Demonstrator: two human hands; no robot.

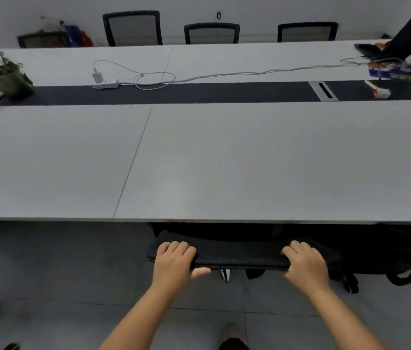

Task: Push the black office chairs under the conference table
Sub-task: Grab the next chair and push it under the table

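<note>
Two hands grip the top edge of one black office chair's backrest [239, 258], whose seat is already tucked beneath the near edge of the conference table [224, 160]. The left hand [174, 261] curls its fingers over the backrest's left end, thumb underneath; the right hand [305, 263] does the same at the right end. Across the table, four more chair backs show from left to right: one low [44, 40], one tall [132, 27], and two of middle height [212, 33] [307, 32]. On the tabletop, left to right, lie one potted plant [6, 74], one white power strip [106, 84] with a cable [224, 75], and a blurred pile of clutter [396, 61]. Another black chair [388, 256] stands just right of the held one.
</note>
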